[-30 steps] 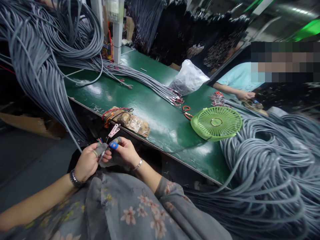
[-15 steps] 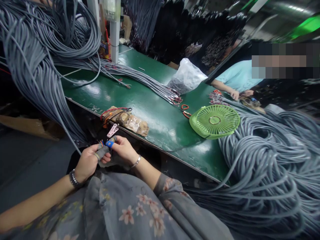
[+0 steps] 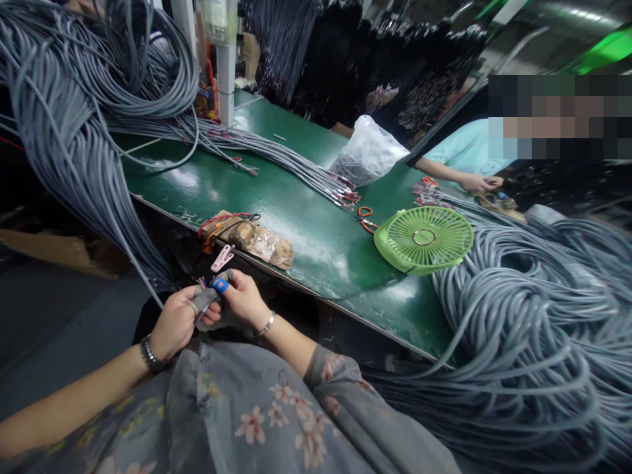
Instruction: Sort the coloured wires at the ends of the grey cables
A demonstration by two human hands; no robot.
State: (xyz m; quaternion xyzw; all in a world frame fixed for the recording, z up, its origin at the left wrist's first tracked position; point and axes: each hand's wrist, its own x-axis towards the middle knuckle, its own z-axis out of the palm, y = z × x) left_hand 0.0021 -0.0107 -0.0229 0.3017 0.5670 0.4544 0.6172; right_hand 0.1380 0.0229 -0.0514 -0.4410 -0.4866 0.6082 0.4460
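Note:
Below the near edge of the green table, my two hands meet over my lap. My left hand is closed on the end of a grey cable whose stripped coloured wires stick up above my fingers. My right hand, with a blue cap on one fingertip and tape on another, pinches at that same cable end. A pink clip hangs at the table edge just above both hands.
Thick bundles of grey cable hang at the left and a large coil fills the right. On the table lie a green fan, a brown taped block with wires, finished cables and a plastic bag. Another person's hands work at the far right.
My hands have stayed together on the cable end, with only small finger movements. The other person's hand at the far right shifted a little.

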